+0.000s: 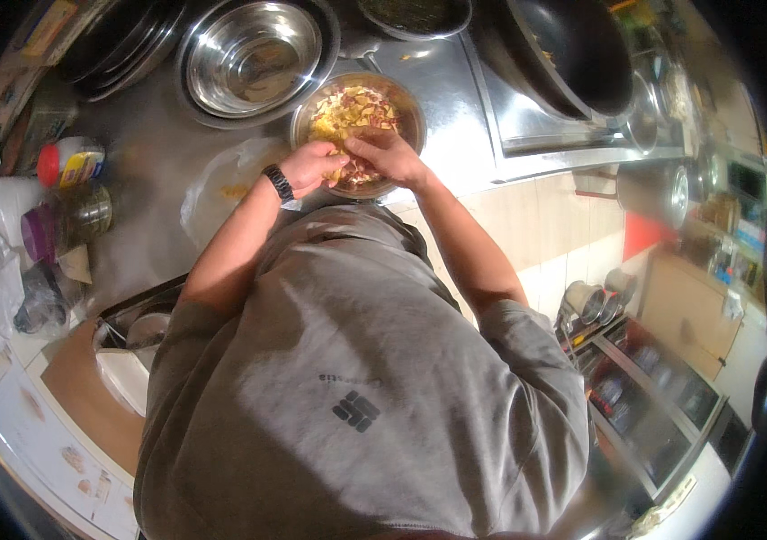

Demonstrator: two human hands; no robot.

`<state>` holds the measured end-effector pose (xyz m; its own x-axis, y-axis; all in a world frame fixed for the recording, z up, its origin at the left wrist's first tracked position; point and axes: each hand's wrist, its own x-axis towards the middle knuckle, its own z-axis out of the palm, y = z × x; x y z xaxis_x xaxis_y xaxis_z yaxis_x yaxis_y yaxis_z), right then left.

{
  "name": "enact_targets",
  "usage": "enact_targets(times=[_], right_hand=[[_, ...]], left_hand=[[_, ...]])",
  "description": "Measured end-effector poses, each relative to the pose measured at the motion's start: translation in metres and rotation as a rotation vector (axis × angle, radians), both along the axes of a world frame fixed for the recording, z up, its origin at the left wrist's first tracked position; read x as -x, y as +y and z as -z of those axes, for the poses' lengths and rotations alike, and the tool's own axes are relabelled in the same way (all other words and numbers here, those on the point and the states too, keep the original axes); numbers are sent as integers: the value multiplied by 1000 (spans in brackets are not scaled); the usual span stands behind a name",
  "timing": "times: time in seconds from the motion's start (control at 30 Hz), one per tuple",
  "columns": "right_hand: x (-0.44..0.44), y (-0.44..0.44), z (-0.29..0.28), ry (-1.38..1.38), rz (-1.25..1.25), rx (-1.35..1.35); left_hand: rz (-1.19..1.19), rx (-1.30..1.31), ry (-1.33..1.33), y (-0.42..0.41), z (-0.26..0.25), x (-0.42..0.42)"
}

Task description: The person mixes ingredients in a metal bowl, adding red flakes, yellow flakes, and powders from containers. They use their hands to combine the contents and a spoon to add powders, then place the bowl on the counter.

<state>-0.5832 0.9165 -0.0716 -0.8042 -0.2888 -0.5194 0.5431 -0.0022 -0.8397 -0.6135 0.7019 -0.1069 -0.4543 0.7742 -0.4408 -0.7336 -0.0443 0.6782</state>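
A round metal bowl [417,128] holds chopped food [356,108], a mix of yellow pieces and dark red bits. Both hands are over the near part of this bowl, close together. My left hand [312,165], with a dark banded watch [279,183] on its wrist, is at the left rim and pinches a small yellow food piece [335,177]. My right hand [386,156] reaches in from the right, its fingers low over the food and partly hidden. Whether it grips anything cannot be made out. On the counter left of the bowl lies a clear plastic bag [211,196] with yellow bits.
Behind to the left stands a wide steel basin [255,61]. A dark pan [417,17] is at the back, and a large black wok [559,54] rises at the right. Jars, one a red-lidded container [69,162], line the left side of the metal counter [144,169].
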Motion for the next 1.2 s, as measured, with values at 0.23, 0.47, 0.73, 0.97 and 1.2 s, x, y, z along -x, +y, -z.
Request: enact_targets(times=[0.23, 0.47, 0.73, 0.97, 1.2], right_hand=[[-7, 1, 19, -165, 178, 254], [-12, 8, 21, 2, 212, 304], [-7, 10, 27, 111, 163, 223], [-3, -18, 27, 230, 105, -333], [-14, -25, 43, 356, 147, -576]], left_hand=[[79, 236, 103, 11, 4, 8], [395, 369, 775, 31, -35, 9], [292, 311, 484, 43, -84, -1], [167, 663, 462, 34, 25, -12], [239, 893, 916, 43, 10, -17]])
